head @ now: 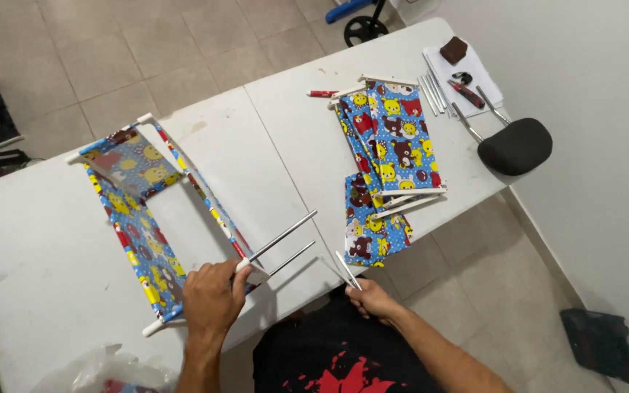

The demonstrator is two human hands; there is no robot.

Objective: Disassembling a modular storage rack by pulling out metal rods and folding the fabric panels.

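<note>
Now — hands [212, 295] closed on rods [279, 239]

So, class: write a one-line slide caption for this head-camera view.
Left hand grips a cartoon-print fabric rack's white corner connector; right hand holds a thin metal rod.

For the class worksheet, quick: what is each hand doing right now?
Left hand: closed on the white corner piece of the fabric rack, where two metal rods stick out.
Right hand: closed, holding a thin white rod.
</note>
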